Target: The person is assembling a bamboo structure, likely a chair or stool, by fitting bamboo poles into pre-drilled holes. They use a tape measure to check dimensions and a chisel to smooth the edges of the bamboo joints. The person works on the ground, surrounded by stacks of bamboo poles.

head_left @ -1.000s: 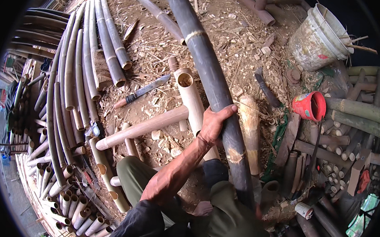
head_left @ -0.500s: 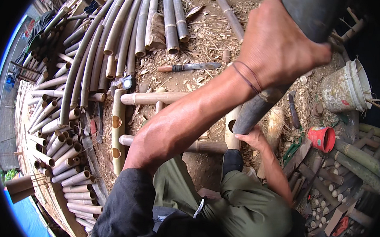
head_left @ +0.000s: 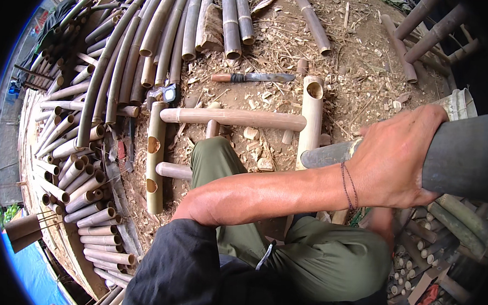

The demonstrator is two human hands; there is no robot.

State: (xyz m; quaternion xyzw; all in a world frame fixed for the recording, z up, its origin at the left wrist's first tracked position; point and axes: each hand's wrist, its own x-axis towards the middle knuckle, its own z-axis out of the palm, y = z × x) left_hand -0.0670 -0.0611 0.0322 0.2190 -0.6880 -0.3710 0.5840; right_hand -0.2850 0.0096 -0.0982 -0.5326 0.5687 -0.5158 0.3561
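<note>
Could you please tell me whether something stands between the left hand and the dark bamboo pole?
Nothing visible does: the left hand already grips the dark bamboo pole. The palm side is hidden, so I cannot check there.

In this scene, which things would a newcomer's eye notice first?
Probably first the left hand, wrapped around a thick dark bamboo pole at the right. Next, the knife lying on the chip-strewn ground, above centre, and the long bamboo poles fanned out at the upper left.
</note>
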